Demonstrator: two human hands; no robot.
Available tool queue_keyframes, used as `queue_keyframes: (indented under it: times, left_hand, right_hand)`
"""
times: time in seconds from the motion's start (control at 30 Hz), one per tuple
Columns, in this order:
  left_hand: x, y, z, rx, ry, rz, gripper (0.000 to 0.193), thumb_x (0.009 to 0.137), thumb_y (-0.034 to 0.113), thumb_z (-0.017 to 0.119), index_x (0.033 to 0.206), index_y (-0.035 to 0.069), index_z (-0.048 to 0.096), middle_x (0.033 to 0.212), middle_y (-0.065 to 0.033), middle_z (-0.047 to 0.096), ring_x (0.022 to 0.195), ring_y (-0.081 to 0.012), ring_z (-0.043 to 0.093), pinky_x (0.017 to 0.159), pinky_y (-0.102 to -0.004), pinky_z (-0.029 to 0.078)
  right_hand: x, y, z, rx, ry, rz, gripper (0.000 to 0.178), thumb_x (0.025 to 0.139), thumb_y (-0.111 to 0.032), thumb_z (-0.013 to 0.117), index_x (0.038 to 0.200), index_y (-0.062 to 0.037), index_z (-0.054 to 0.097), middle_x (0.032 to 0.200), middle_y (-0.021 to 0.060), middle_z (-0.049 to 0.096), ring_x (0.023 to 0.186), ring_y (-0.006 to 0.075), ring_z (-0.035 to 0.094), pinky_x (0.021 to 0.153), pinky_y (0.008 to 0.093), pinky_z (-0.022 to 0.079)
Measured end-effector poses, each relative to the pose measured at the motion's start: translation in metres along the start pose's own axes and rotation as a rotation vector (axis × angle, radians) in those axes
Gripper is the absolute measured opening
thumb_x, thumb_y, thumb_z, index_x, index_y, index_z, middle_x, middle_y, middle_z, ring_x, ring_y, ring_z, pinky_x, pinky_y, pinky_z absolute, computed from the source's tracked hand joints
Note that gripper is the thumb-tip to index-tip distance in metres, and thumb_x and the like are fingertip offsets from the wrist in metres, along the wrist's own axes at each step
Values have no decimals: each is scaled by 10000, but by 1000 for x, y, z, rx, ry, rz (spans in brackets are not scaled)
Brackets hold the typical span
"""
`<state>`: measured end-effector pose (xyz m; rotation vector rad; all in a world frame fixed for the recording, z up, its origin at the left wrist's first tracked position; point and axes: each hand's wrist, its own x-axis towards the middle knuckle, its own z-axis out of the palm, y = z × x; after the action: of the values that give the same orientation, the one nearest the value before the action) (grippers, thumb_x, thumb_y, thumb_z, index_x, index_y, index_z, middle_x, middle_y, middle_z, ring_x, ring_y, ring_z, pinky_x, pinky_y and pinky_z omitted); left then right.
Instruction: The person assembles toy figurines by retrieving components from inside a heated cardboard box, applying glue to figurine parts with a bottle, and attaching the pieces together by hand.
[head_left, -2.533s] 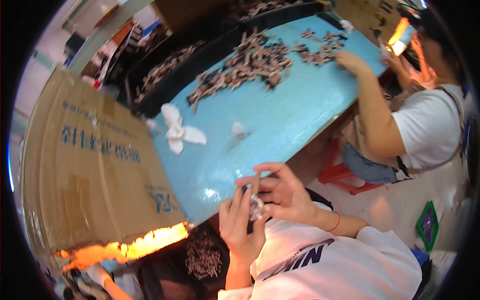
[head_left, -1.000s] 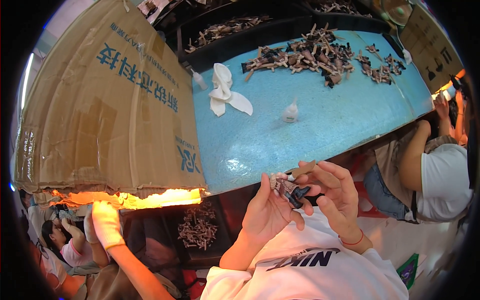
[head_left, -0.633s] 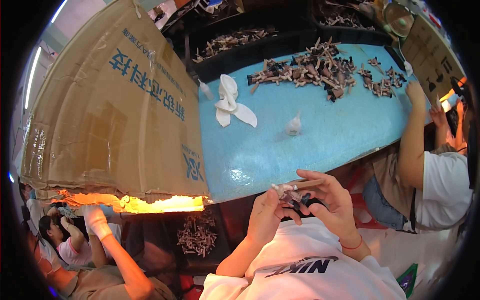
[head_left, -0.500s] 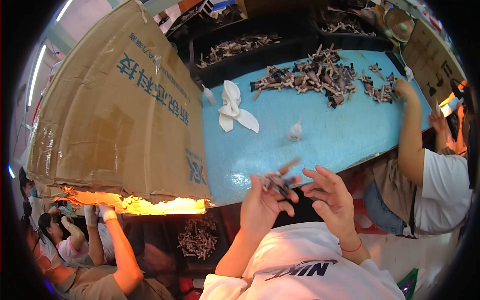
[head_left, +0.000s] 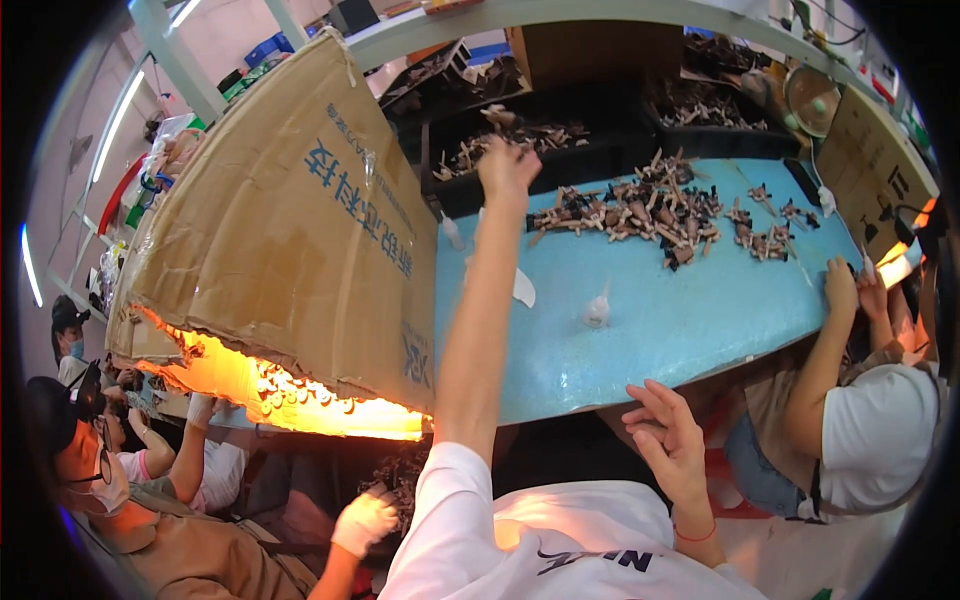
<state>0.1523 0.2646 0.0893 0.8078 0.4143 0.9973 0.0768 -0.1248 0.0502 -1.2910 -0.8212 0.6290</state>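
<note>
My left arm stretches far over the blue table (head_left: 620, 260). At its end my left hand (head_left: 509, 170) is at the near side of a black bin (head_left: 600, 158), fingers apart. Just beyond the fingertips is a small brown doll-like figure part (head_left: 500, 117), slightly blurred, above several similar parts in the bin. Whether it is in the air or on the pile I cannot tell. My right hand (head_left: 668, 440) hovers by the table's near edge, fingers loosely spread, holding nothing. A pile of brown and black figure parts (head_left: 640, 212) lies on the table's far side.
A tall cardboard sheet (head_left: 300, 230) walls off the left, with glowing orange light beneath. A small dropper bottle (head_left: 597, 311) stands mid-table; my arm partly covers a white cloth (head_left: 524, 289). Co-workers sit at left and right, one gloved hand (head_left: 365, 520) near my left side.
My left hand has gone from the near edge, where it held a figure part, out to the back bin, and is now opened. The right hand has lowered slightly. A co-worker's gloved hand has appeared.
</note>
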Motion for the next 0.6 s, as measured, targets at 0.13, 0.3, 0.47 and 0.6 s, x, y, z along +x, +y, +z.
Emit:
queue_keyframes:
  times: [0.13, 0.3, 0.47, 0.6]
  left_hand:
    - [-75, -44, -13, 255, -43, -49, 428, 930, 245, 453, 1253, -30, 405, 1172, -169, 542, 958, -258, 597, 703, -359, 515]
    - [-179, -27, -46, 578, -174, 95, 371, 947, 244, 430, 1142, -55, 530, 902, -105, 655, 791, -147, 613, 655, -259, 491]
    - [-249, -3, -88, 714, -132, 131, 255, 914, 171, 489, 978, -34, 627, 735, -46, 650, 632, -105, 579, 571, -245, 467]
    - [-294, 21, -101, 1059, -339, 629, 92, 792, 42, 597, 851, 14, 661, 618, -56, 592, 529, -171, 545, 514, -268, 438]
  right_hand:
    - [2, 10, -8, -63, 69, 41, 501, 772, 98, 521, 1258, 29, 419, 1190, 179, 539, 924, 176, 588, 774, 258, 509]
    - [6, 7, -8, -74, 30, 15, 488, 775, 90, 530, 1249, 27, 432, 1178, 177, 549, 903, 172, 596, 761, 253, 510]
    - [17, 14, 0, -85, -25, 23, 358, 797, 75, 529, 1152, 28, 530, 1074, 120, 597, 883, 133, 592, 723, 215, 493]
    - [12, 19, -3, -142, -10, 24, 274, 829, 63, 501, 1097, 45, 553, 1021, 104, 614, 823, 124, 589, 748, 229, 466]
